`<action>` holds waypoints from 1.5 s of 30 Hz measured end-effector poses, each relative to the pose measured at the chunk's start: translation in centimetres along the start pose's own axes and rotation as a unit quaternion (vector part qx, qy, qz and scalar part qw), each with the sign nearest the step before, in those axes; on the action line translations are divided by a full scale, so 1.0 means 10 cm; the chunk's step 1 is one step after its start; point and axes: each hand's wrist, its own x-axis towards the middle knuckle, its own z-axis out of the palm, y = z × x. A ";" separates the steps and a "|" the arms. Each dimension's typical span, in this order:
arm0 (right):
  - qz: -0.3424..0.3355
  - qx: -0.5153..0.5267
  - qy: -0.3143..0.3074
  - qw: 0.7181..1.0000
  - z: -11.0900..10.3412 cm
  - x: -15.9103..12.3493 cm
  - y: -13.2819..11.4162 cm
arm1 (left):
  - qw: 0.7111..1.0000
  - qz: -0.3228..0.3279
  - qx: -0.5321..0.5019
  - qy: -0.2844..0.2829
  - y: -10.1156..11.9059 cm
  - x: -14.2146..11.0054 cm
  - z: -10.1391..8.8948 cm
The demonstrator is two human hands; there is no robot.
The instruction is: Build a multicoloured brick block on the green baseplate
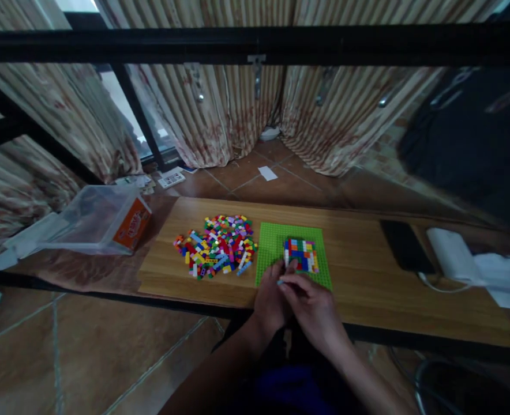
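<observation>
A green baseplate (267, 242) lies on the wooden table, bearing a block of coloured toy bricks (300, 253) in red, blue, white, yellow and other colours. At the plate's front edge my left hand (273, 297) is closed, its fingertips by the lower left corner of that block; what they hold, if anything, is hidden. My right hand (313, 305) crosses close beside it, thumb and finger pinched on a small light-blue brick (280, 282). Left of the plate spreads a pile of loose bricks (220, 248) in many colours.
A clear plastic bin (94, 216) with an orange label lies at the left end. To the right are a black phone (406, 245), a white box-like device (454, 256) with a cable, and white paper (508, 282). A black metal bar (255, 45) crosses above the table (359, 276).
</observation>
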 end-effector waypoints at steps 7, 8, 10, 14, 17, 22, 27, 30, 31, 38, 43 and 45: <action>0.122 0.060 0.146 0.980 -0.46 -0.01 0.56 | 1.000 0.003 0.012 -0.006 -0.02 0.00 -0.04; 0.112 0.056 0.149 0.981 -0.46 0.01 0.59 | 1.000 0.006 0.014 -0.004 -0.02 0.00 -0.04; 0.086 0.029 0.141 0.986 -0.45 0.05 0.63 | 1.000 0.013 0.017 0.001 -0.02 0.00 -0.04; 0.027 -0.086 0.118 0.989 -0.43 0.15 0.63 | 1.000 0.019 0.024 0.004 -0.02 0.01 -0.05; -0.021 -0.165 0.095 0.982 -0.43 0.20 0.61 | 0.999 0.019 0.026 0.006 -0.02 0.02 -0.05; -0.051 -0.244 0.061 0.967 -0.43 0.25 0.59 | 1.000 0.014 0.028 0.006 -0.02 0.01 -0.03; -0.066 -0.290 0.035 0.954 -0.43 0.30 0.58 | 1.000 0.012 0.028 0.004 -0.02 0.01 -0.03; -0.076 -0.282 0.026 0.956 -0.46 0.32 0.58 | 0.999 0.016 0.031 0.008 -0.02 0.02 -0.03; -0.078 -0.271 0.026 0.959 -0.47 0.32 0.58 | 0.999 0.015 0.032 0.008 -0.03 0.02 -0.02; -0.072 -0.228 0.041 0.970 -0.50 0.33 0.62 | 0.999 0.014 0.028 0.006 -0.02 0.01 -0.03; -0.086 -0.283 -0.002 0.955 -0.53 0.37 0.57 | 0.999 0.012 0.039 0.013 -0.01 0.02 -0.04; -0.098 -0.317 -0.030 0.943 -0.55 0.39 0.55 | 0.999 0.011 0.045 0.013 0.00 0.02 -0.04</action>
